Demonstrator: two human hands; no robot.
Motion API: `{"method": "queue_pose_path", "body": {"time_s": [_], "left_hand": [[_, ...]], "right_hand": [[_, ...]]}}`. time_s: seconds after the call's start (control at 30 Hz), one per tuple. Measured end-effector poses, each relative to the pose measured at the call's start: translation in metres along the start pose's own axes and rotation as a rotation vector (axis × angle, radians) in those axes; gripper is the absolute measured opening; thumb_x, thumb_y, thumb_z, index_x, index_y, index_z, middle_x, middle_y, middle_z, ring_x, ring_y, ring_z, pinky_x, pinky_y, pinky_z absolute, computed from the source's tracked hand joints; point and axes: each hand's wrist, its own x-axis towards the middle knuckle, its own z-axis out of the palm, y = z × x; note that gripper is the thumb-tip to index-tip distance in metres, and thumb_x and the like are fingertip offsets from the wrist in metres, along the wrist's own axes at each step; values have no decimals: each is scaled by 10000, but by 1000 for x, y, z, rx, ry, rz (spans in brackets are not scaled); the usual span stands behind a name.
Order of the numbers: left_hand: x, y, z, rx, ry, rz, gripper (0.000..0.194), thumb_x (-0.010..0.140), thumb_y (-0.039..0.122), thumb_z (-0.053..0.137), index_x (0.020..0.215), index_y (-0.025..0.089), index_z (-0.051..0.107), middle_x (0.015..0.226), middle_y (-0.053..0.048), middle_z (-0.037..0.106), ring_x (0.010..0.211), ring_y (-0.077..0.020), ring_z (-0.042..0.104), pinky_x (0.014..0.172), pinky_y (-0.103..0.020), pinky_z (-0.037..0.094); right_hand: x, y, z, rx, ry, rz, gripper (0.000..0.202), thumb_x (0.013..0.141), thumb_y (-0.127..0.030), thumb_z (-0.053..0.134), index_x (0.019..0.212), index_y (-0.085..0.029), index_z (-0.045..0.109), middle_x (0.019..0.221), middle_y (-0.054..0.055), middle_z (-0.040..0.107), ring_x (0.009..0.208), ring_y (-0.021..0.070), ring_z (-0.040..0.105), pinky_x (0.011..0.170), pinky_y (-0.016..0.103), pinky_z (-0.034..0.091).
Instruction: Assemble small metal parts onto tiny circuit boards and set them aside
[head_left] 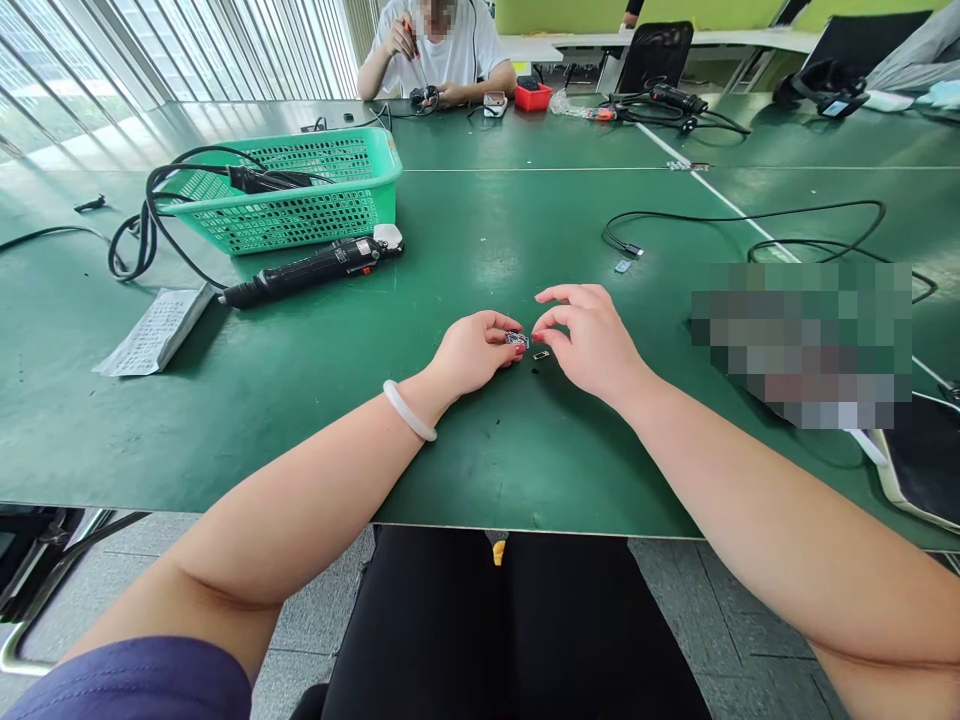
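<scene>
My left hand (474, 350), with a white bangle on its wrist, pinches a small silvery part (517, 340) that looks like a tiny circuit board. Just to its right, my right hand (589, 340) has its thumb and index fingertips brought together, the other fingers lifted. Whatever is between those fingertips is too small to make out. Below the right fingertips, a tiny metallic piece (541, 355) lies on the green table (420, 460). Beside it is a smaller black bit (535, 371).
A green basket (300, 215) with cables stands at left, a black electric screwdriver (315, 270) before it and folded paper (154, 332) nearby. A cable (750, 215) and small chip-like piece (622, 266) lie right. Opposite sits another person (442, 55), hands on a small device.
</scene>
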Motion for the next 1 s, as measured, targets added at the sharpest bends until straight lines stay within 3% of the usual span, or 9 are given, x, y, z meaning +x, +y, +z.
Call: {"method": "queue_pose_path", "body": {"time_s": [0.33,0.57,0.67,0.77,1.0], "left_hand": [[-3,4,2,25,-20,14,186,748,82,727,891,135,621,754,-25,714,693,-121,665,757,-315,539],[-2,10,1,-195,-7,-88,150,803,80,698,918,123,612,729,-22,702,717,-113,685,827,-326,545],[0,10,-1,-279,23,-112,93,849,97,653,935,122,628,812,-40,715,725,-99,685,828,-299,547],[1,10,-3,-319,43,-113,87,868,90,623,948,122,638,888,-48,719,727,-88,682,803,-272,546],[-3,14,0,-286,38,-118,119,833,74,666,908,126,590,759,-21,695,723,-93,671,862,-312,533]], "right_hand": [[-1,-16,-5,-88,19,-134,270,887,-189,531,773,-262,765,1178,54,690,1159,305,520,999,534,388],[1,-7,-9,87,60,-8,310,895,-173,484,957,-271,772,1132,48,715,1100,262,569,948,484,459],[3,10,-11,92,-106,132,191,799,-191,618,867,-270,778,1020,35,734,1028,254,597,911,460,471],[5,22,-12,101,-295,310,149,702,-256,734,843,-268,780,902,21,718,850,215,615,773,388,492],[6,16,-11,41,-319,251,69,737,-246,690,701,-248,749,822,16,669,760,174,571,691,336,439]]}}
